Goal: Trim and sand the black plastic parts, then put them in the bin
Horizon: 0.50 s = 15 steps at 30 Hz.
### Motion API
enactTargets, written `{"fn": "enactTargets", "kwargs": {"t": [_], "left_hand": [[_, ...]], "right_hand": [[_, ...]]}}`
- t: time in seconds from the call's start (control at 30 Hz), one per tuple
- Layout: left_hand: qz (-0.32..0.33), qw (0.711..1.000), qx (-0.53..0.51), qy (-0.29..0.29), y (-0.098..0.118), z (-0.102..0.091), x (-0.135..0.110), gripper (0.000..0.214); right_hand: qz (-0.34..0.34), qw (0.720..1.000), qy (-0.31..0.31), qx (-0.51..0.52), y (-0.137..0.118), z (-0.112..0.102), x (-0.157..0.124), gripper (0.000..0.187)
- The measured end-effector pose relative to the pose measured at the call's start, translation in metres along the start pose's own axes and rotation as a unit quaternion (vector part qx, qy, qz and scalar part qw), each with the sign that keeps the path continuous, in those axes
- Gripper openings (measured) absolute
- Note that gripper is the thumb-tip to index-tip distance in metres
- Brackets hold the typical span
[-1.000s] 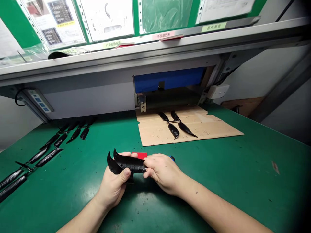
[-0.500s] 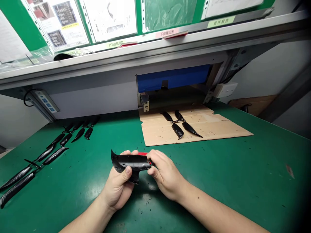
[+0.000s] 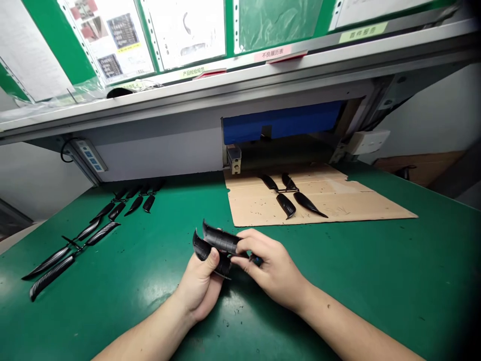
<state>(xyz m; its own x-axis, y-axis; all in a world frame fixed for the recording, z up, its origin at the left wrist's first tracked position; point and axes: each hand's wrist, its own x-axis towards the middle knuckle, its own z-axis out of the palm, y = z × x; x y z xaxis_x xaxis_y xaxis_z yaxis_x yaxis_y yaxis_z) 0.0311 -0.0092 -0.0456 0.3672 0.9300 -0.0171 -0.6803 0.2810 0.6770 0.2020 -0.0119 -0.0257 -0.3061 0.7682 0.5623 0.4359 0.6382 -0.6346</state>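
Green desk (image 3: 376, 281) underneath; left grip (image 3: 201, 286) closed round nearer curved black part (image 3: 203, 248); farther part (image 3: 222, 241), just beyond it, points lengthwise at right grip (image 3: 276, 263), curled round a blue-tinged item (image 3: 256, 259), maybe a tool.

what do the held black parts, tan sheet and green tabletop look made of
Black parts: probably plastic, satin; thin, moulded-looking shells.
Tan sheet: likely cardboard, matt; creased, notched edge.
Tabletop: perhaps rubber or vinyl, semi-gloss; soft reflections.

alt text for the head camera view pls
A left hand holds curved black pieces over a green table, the right hand at their right ends. Beyond, four joined blades lie on cardboard; more dark blades lie at left.
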Motion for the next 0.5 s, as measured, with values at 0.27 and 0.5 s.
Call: {"fn": "enactTargets", "kwargs": {"t": [0.27,0.5], "left_hand": [[-0.021,0.993,-0.119,0.016,0.000,-0.011,0.005,0.044],[-0.031,0.999,-0.027,-0.018,0.001,-0.009,0.005,0.056]], "right_hand": [[0.050,0.996,-0.065,-0.031,-0.011,0.025,-0.004,0.020],[0.032,0.995,-0.072,-0.065,-0.005,0.014,-0.004,0.019]]}}
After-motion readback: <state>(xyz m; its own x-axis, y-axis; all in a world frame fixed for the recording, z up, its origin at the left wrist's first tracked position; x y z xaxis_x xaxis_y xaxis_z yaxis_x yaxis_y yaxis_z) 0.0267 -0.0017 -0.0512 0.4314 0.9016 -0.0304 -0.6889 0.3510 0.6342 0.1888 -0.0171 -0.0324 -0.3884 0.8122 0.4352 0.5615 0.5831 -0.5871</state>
